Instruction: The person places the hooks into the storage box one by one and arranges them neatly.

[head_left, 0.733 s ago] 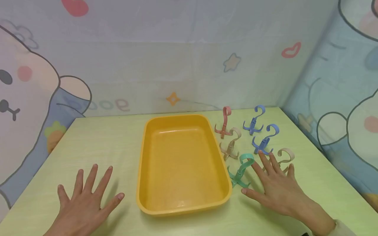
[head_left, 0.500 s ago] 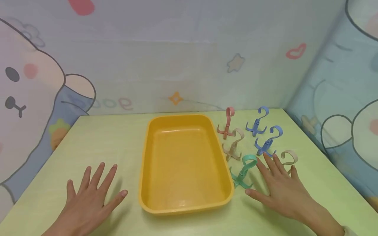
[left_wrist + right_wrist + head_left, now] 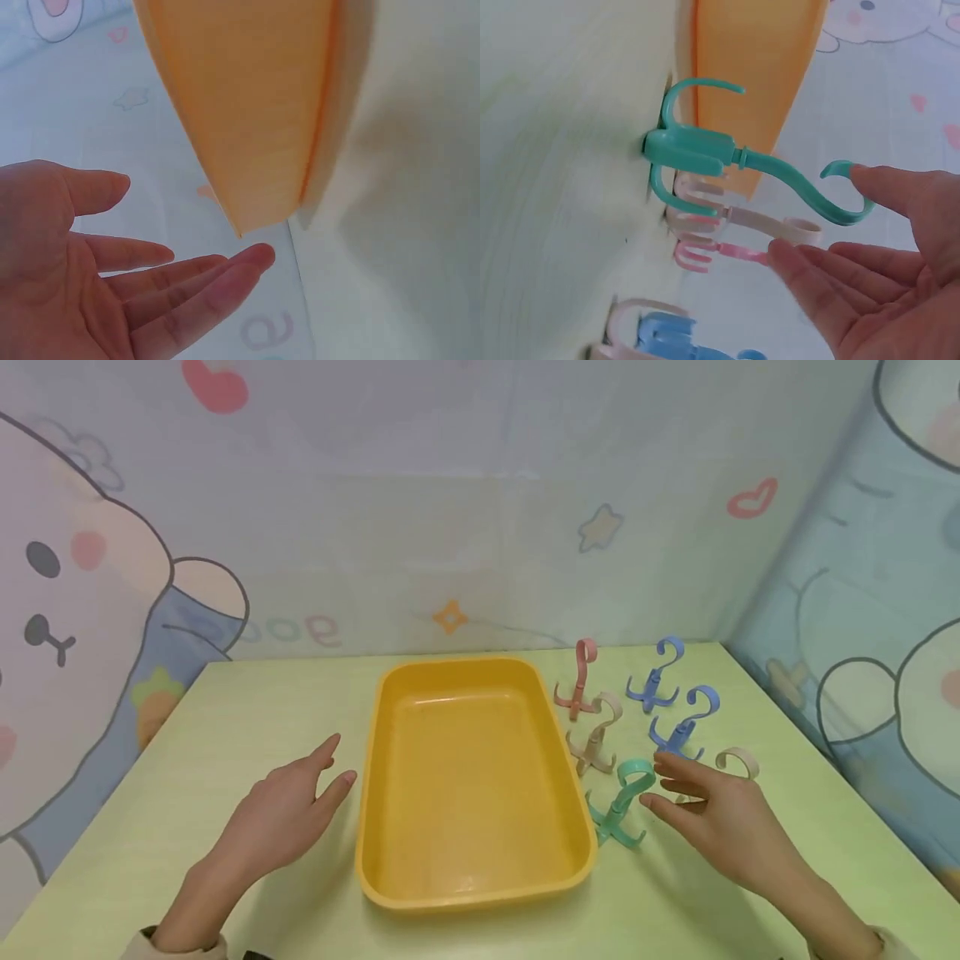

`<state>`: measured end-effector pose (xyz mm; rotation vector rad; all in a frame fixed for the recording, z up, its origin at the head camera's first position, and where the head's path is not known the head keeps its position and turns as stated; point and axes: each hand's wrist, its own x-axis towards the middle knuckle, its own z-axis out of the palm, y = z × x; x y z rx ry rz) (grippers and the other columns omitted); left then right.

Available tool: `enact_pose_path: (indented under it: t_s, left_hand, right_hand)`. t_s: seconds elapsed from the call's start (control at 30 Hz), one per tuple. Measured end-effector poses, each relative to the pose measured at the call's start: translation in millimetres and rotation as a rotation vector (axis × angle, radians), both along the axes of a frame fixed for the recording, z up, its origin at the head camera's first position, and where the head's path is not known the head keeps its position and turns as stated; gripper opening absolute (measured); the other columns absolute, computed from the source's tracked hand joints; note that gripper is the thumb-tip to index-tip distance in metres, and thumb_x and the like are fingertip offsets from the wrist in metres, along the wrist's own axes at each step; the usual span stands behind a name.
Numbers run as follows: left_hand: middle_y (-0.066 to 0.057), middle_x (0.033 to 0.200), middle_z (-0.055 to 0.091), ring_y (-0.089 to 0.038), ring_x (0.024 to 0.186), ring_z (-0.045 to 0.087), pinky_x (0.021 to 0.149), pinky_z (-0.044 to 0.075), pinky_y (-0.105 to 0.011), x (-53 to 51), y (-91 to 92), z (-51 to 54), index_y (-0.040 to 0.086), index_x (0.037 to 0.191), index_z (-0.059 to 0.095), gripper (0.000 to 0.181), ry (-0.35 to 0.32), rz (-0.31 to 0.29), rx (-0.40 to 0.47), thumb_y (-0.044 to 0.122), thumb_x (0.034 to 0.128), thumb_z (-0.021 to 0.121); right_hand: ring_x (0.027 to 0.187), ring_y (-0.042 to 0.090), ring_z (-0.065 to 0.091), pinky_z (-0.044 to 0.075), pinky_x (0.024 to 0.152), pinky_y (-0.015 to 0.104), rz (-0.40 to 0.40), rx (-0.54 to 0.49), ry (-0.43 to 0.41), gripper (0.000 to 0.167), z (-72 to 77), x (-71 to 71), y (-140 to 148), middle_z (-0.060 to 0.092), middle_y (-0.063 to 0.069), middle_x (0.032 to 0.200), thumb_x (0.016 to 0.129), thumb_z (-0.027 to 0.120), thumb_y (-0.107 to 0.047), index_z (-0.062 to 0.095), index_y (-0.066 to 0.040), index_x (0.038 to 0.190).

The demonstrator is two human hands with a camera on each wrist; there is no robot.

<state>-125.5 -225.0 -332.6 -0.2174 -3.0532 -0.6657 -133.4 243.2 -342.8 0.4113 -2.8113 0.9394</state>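
A yellow tray (image 3: 472, 793) stands mid-table. To its left my left hand (image 3: 281, 818) hovers beside the rim, thumb apart from loosely bent fingers, holding nothing; the left wrist view shows the same hand (image 3: 127, 285) next to the tray wall (image 3: 240, 97). My right hand (image 3: 727, 827) is just right of the green hook (image 3: 618, 806), thumb and fingers spread apart. In the right wrist view the hand (image 3: 885, 262) has its thumb in front of the curl of the green hook (image 3: 690, 150); whether they touch I cannot tell.
Behind the green hook stand a beige hook (image 3: 592, 750), a pink hook (image 3: 579, 681) and two blue hooks (image 3: 652, 689). Another beige hook (image 3: 738, 760) is partly hidden by my right hand. A patterned curtain (image 3: 375, 527) rises behind the table.
Both hands have lifted and turned from palm-down with spread fingers to thumb facing fingers. The left hand moved right, nearer the tray. The hooks and tray have stayed in place.
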Motion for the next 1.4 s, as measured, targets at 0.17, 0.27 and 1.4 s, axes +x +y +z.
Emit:
enact_pose_path:
  t_s: [0.17, 0.27, 1.4]
  left_hand:
    - [-0.032, 0.151, 0.055, -0.041, 0.111, 0.073, 0.094, 0.056, -0.058, -18.7, 6.7, 0.7, -0.005, 0.165, 0.025, 0.072, -0.082, -0.027, 0.119, 0.039, 0.1122, 0.047]
    - [-0.032, 0.153, 0.052, -0.029, 0.094, 0.076, 0.083, 0.062, -0.046, -25.8, 5.6, -2.0, -0.003, 0.167, 0.019, 0.075, -0.155, -0.023, 0.239, 0.039, 0.1121, 0.047]
    - [-0.036, 0.148, 0.054, -0.03, 0.084, 0.078, 0.073, 0.067, -0.043, -40.3, 2.5, -34.2, 0.005, 0.17, 0.004, 0.075, -0.352, -0.058, 0.699, 0.022, 0.1128, 0.048]
  right_hand:
    - [0.114, 0.023, 0.076, 0.064, 0.085, 0.026, 0.041, -0.164, -0.101, 0.057, -5.1, -10.5, 3, 0.067, 0.019, 0.143, 0.098, 0.076, -0.028, 0.061, -0.005, 0.148]
    - [0.111, 0.006, 0.074, 0.061, 0.087, 0.018, 0.08, -0.274, -0.154, 0.055, -9.4, -17.0, 4, 0.067, 0.016, 0.144, 0.099, 0.075, -0.025, 0.061, -0.005, 0.149]
    - [0.104, 0.016, 0.079, 0.065, 0.088, 0.037, 0.218, -0.901, -0.406, 0.022, -32.6, -42.7, -9, 0.082, -0.002, 0.11, 0.103, 0.065, -0.007, 0.078, -0.002, 0.121]
